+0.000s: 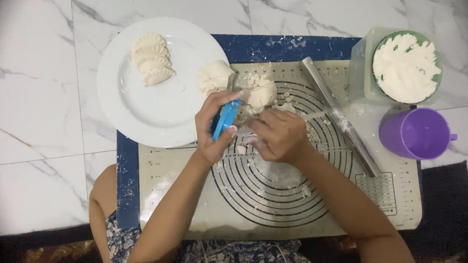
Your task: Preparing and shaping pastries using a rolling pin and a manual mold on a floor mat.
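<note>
Glossy white plate [155, 114] bearing matt, soft dough dumplings [151, 59]; smooth blue plastic tool [225, 119]; brushed metal rolling pin [337, 114] dusted with flour; matt, flexible baking mat [273, 203] with printed rings; powdery white flour [405, 66] in a bowl; glossy purple plastic cup [415, 133]; polished veined marble floor [33, 83]

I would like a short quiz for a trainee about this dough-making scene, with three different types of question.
1. True or false: the left hand holds a blue tool.
2. How many folded dumplings lie on the white plate?
3. Which stands nearer the person: A, purple cup, or B, bowl of flour?

Key: 1 true; 2 four; 3 A.
</note>
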